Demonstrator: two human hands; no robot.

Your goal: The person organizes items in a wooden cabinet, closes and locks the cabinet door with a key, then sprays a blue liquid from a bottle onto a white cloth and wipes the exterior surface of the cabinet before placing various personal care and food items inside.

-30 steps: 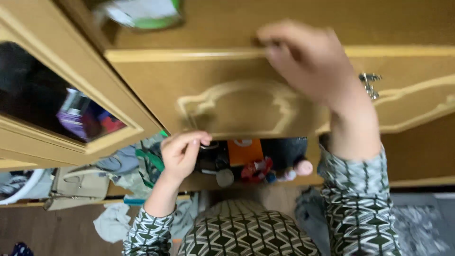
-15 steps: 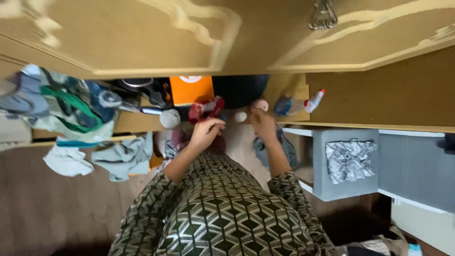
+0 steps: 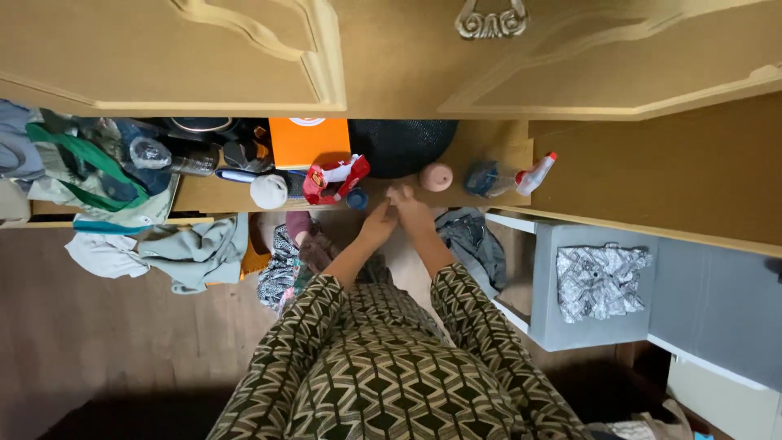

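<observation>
My left hand (image 3: 380,221) and my right hand (image 3: 412,209) meet in front of the edge of a low wooden shelf (image 3: 476,198), fingers touching each other. They are small in view, and I cannot tell whether anything is held between them. Closest to them on the shelf are a blue cap (image 3: 356,198), a red and white packet (image 3: 333,179) and a pink round jar (image 3: 437,176). Both arms wear patterned green and white sleeves.
The shelf also holds an orange box (image 3: 309,141), a black round object (image 3: 403,144), a white lid (image 3: 269,191) and a spray bottle (image 3: 521,177). Clothes (image 3: 163,248) hang off the left. A grey box (image 3: 562,322) with crumpled foil stands right. Cabinet doors (image 3: 244,57) overhang.
My right hand has left the cabinet door and dropped to the shelf. Both hands, apart at the shelf items half a second ago, have come together. The view has tilted down.
</observation>
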